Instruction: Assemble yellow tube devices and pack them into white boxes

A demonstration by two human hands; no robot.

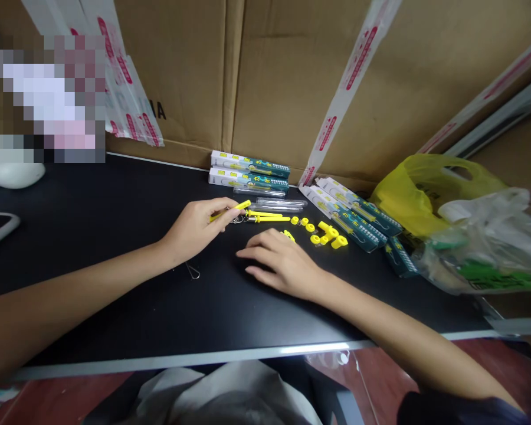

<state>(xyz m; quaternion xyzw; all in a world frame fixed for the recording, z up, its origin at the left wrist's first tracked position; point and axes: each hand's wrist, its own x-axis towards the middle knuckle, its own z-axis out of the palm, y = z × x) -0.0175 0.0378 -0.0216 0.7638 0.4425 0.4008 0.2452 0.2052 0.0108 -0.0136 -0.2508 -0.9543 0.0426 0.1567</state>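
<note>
Nearest the front edge of the desk (159,319), a bent wire piece (194,273) lies alone. The right hand (279,260) rests loosely spread, gripping nothing visible; yellow fittings (328,231) sit beyond it. The left hand (199,227) pinches a yellow rod (244,205) over mid-desk, beside two more rods (272,219). Clear tubes (278,206), then boxes (248,179), line the back edge. Handling that rod seems the current step, calling next for a steady pinch.

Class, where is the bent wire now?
In the head view, the bent wire lies left of centre on the black table, just below the left hand.
</note>
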